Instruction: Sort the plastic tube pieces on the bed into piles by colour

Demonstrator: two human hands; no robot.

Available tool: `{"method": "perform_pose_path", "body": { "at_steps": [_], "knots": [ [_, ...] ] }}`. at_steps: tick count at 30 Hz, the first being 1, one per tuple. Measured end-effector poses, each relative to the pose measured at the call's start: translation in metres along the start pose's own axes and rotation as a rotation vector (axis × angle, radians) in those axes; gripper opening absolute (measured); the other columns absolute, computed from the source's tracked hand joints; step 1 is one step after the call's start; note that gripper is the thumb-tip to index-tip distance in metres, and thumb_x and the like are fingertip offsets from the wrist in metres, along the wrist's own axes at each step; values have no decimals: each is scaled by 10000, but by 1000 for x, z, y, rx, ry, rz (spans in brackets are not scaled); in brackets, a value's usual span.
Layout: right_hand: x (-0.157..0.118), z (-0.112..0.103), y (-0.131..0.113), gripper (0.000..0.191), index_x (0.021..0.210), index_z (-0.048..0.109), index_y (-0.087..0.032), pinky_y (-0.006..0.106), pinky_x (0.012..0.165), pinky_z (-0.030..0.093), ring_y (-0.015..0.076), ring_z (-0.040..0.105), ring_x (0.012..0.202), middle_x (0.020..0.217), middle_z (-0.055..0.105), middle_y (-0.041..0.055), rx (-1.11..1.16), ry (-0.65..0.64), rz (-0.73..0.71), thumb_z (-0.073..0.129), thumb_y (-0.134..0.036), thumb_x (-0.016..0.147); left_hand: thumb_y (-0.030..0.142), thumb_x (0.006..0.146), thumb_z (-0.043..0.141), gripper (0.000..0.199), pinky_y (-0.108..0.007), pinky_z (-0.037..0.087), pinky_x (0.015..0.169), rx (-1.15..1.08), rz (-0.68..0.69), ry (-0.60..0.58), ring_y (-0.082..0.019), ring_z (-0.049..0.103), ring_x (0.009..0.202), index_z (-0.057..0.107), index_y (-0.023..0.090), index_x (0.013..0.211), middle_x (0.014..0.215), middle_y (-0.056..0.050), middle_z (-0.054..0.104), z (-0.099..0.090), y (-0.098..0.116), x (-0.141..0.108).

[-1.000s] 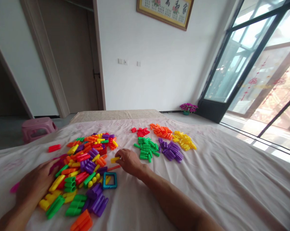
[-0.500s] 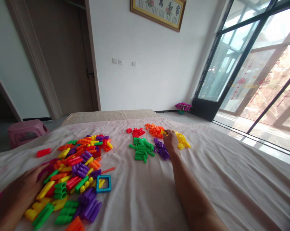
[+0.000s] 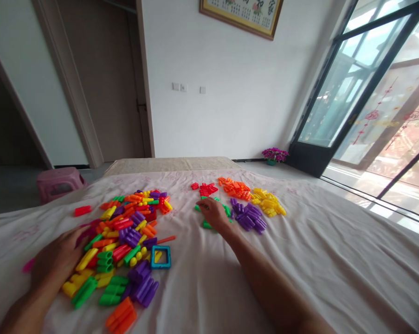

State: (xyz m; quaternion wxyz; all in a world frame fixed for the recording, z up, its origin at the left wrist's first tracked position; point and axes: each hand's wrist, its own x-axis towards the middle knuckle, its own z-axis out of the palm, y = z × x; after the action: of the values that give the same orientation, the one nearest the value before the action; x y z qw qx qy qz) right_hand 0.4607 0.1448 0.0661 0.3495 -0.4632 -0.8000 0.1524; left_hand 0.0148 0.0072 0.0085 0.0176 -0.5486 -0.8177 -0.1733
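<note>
My right hand (image 3: 212, 213) hovers over the green block pile (image 3: 226, 210), its fingers bent together. Whatever may be between them is too small or hidden to make out. At the left, my left hand (image 3: 58, 255) rests palm down against the near-left side of a mixed pile of plastic blocks (image 3: 127, 232). A magenta plastic piece (image 3: 87, 232) shows by its fingers, which are mostly hidden. Around my right hand are separate piles of red blocks (image 3: 208, 189), orange blocks (image 3: 235, 189), yellow blocks (image 3: 268, 202) and purple blocks (image 3: 248, 216).
A blue square frame (image 3: 161, 257) lies at the mixed pile's right edge. One red block (image 3: 82, 210) sits apart on the wrinkled pale cloth (image 3: 202, 287). Beyond the covered table stand a pink stool (image 3: 60, 183) and a pot of purple flowers (image 3: 274, 155).
My right hand has moved left from beside the yellow and orange piles to the green pile. The yellow piece at its fingers no longer shows there. The camera has turned slightly left.
</note>
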Motion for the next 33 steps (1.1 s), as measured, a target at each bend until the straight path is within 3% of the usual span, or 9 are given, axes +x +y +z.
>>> {"method": "perform_pose_path", "body": {
  "at_steps": [4, 7, 10, 13, 17, 21, 24, 30, 33],
  "knots": [
    [-31, 35, -52, 187, 1068, 774, -220, 247, 846, 491, 164, 680, 912, 1009, 746, 44, 84, -319, -250, 667, -305, 940, 537, 996, 264, 612, -374, 456, 958, -73, -51, -28, -288, 618, 1219, 596, 210, 1394, 1451, -106, 619, -10, 11, -4],
    [-48, 44, -71, 389, 1175, 747, -259, 281, 911, 472, 200, 664, 1006, 1062, 738, 47, 38, -439, -385, 739, -511, 878, 539, 992, 250, 636, -379, 462, 934, -58, -77, -43, -301, 622, 1212, 604, 183, 1384, 1450, -127, 616, -14, 15, -5],
    [-55, 48, -76, 583, 1284, 694, -270, 302, 908, 471, 224, 647, 1023, 1096, 722, 59, -33, -493, -393, 770, -602, 811, 531, 997, 241, 638, -367, 449, 952, -61, -66, -55, -292, 605, 1242, 591, 180, 1399, 1478, -120, 592, -14, 13, -4],
    [-54, 51, -73, 466, 1179, 737, -228, 282, 859, 471, 209, 643, 968, 1041, 728, 56, -18, -518, -344, 777, -535, 830, 542, 998, 244, 638, -377, 435, 980, -77, -62, -62, -298, 584, 1270, 582, 191, 1408, 1509, -103, 565, -10, 9, -3],
    [-43, 56, -58, 159, 947, 756, -176, 204, 644, 429, 121, 603, 718, 837, 711, -2, 225, -458, -104, 722, -319, 885, 549, 997, 236, 630, -384, 433, 985, -66, -77, -70, -297, 587, 1267, 567, 219, 1419, 1499, -88, 575, -6, 5, -1],
    [-20, 55, -38, 113, 835, 703, -142, 190, 539, 392, 101, 560, 576, 632, 611, -38, 431, -256, 204, 688, -249, 866, 539, 997, 226, 628, -387, 433, 995, -46, -67, -56, -300, 574, 1288, 556, 216, 1422, 1494, -95, 576, -6, 5, 0],
    [-6, 49, -25, 123, 915, 704, -141, 202, 530, 427, 120, 589, 566, 639, 616, -28, 458, -171, 340, 639, -241, 886, 497, 1001, 223, 617, -401, 429, 1016, -43, -58, -53, -303, 572, 1291, 562, 190, 1414, 1492, -111, 573, -8, 7, -2],
    [-9, 45, -20, 411, 1217, 688, -168, 259, 770, 523, 134, 658, 757, 1155, 690, 87, 188, 34, 196, 667, -90, 814, 463, 994, 235, 611, -411, 436, 1023, -31, -63, -56, -310, 581, 1279, 567, 169, 1414, 1482, -123, 584, -13, 14, -5],
    [-21, 45, -35, 313, 1173, 724, -221, 267, 834, 511, 153, 665, 843, 1166, 687, 67, 64, -23, 20, 655, -138, 879, 460, 998, 215, 617, -414, 438, 1022, -18, -68, -55, -313, 583, 1275, 571, 169, 1410, 1481, -121, 585, -14, 16, -5]
  ]
}}
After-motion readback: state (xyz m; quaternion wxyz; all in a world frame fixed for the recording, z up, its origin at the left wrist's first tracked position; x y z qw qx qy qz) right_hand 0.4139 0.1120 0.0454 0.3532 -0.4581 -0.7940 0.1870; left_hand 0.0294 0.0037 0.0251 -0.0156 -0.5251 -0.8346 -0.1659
